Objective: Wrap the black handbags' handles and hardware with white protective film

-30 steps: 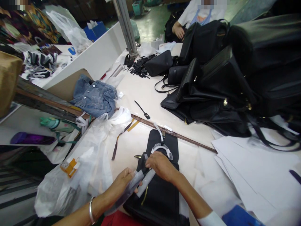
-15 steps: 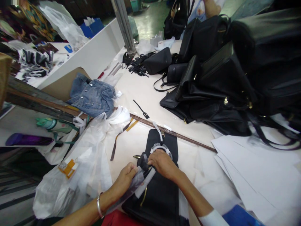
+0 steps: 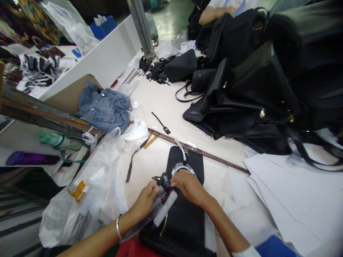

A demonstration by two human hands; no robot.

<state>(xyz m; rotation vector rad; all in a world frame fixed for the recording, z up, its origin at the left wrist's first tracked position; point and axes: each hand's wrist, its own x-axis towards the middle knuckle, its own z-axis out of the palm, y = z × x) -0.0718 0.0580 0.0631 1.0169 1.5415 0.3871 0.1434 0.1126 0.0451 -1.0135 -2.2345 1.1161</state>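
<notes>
A black bag (image 3: 187,217) lies flat on the table in front of me. My left hand (image 3: 147,200) is closed on a strip of clear plastic film (image 3: 147,218), which trails down toward my wrist. My right hand (image 3: 189,186) is over the bag's upper part, its fingers curled and pinched beside a black strap piece; what they hold is hidden. Above it arches a white-wrapped handle (image 3: 182,166). Below the fingers, a white wrapped strip (image 3: 166,208) lies aslant on the bag, near a gold zipper (image 3: 164,225). A brass-coloured clip (image 3: 155,178) pokes out left of the bag.
Black bags (image 3: 241,85) are heaped at the right, above white sheets (image 3: 292,192). A wooden strip (image 3: 222,159) crosses the table. A small black strap (image 3: 160,122), a denim garment (image 3: 107,109) and plastic wrapping (image 3: 102,192) lie around. Another person's arm (image 3: 213,14) is at the back.
My left hand has shifted slightly up and right with the film. A gap now shows between my right fingers and the white strip. The other person's arm has moved left.
</notes>
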